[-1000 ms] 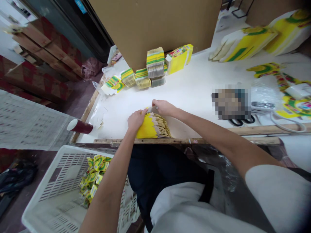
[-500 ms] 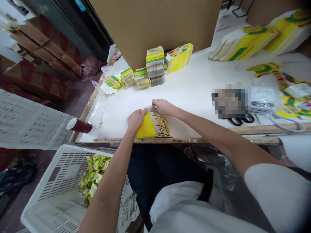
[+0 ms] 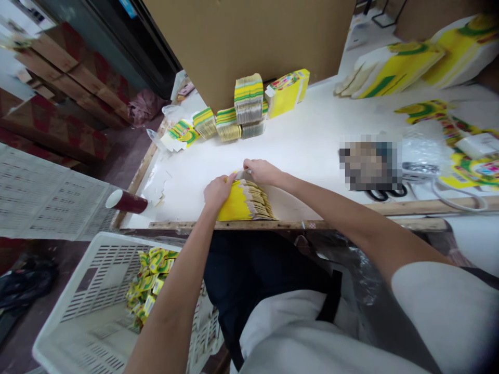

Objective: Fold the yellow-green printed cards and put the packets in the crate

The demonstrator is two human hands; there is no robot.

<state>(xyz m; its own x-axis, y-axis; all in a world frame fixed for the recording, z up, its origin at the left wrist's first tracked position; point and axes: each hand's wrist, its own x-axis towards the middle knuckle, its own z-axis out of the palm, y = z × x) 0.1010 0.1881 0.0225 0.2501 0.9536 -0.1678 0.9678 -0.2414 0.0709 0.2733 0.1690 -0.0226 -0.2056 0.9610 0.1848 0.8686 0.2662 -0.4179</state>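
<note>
A fanned stack of yellow folded cartons (image 3: pixel 237 202) lies at the front edge of the white table (image 3: pixel 187 182). My left hand (image 3: pixel 217 191) grips the stack's far left corner, its thumb pointing toward my right hand. My right hand (image 3: pixel 260 170) is closed at the far end of the stack, fingers pinched at a greyish-white flap there. The rest of the stack spreads toward the table edge, with its pale flaps stepped on the right side.
Banded carton bundles (image 3: pixel 249 98) and a yellow box (image 3: pixel 288 93) stand at the back before a large cardboard sheet (image 3: pixel 253 41). A maroon cup-like tube (image 3: pixel 132 201) lies at the left edge. Below is a white crate (image 3: pixel 97 306) with yellow packets. Black-handled scissors (image 3: pixel 385 193) lie right.
</note>
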